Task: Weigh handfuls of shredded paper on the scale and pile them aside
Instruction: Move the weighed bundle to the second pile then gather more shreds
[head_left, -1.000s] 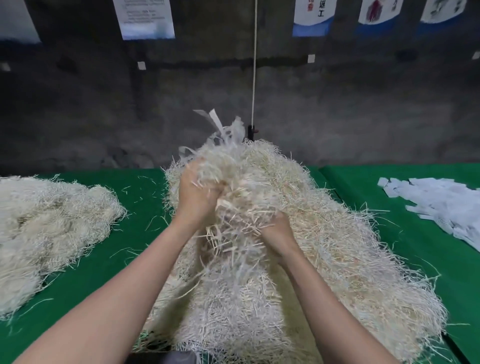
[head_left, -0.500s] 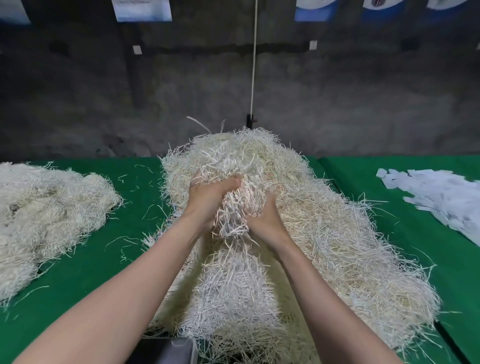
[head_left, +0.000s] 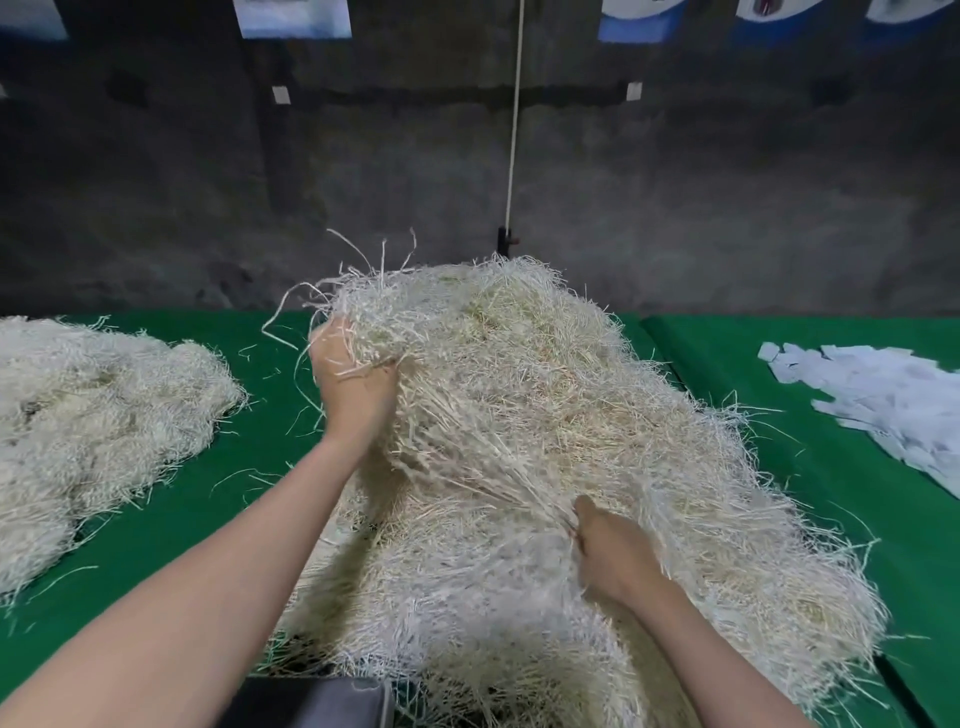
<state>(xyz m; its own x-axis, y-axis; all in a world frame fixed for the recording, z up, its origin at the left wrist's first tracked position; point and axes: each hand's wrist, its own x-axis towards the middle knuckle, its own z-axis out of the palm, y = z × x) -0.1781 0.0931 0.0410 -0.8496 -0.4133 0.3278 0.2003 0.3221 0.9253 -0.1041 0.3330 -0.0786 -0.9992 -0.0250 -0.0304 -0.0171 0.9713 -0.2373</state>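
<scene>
Table (head_left: 218, 519), left hand (head_left: 354, 387), right hand (head_left: 615, 553) gripping shreds (head_left: 524, 384)

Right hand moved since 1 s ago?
Yes: the right hand has come down toward the person, away from the peak of the shredded paper pile and from the left hand.

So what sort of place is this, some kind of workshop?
Likely a small packing or sorting workshop: green-covered tables hold a big heap of shredded paper, a second pile at left and white paper slips at right, before a bare concrete wall.
</scene>
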